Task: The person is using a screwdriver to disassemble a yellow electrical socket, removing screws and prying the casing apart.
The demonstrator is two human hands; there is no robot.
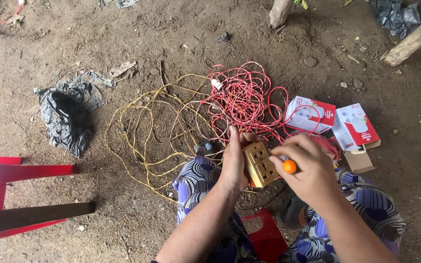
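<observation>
Gold socket plate (260, 164) in left hand (234, 163), apparently.

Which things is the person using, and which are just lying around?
In use:
left hand holding the gold socket box
right hand with an orange-handled screwdriver

Lying about:
red wire
yellow wire
two bulb boxes
black plastic bag
red chair

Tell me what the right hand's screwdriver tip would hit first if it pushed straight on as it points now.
Most likely the gold socket plate held in the left hand. The right hand aims its orange-handled screwdriver leftward at the plate's face; the tip itself is hidden, so contact is unclear.
</observation>
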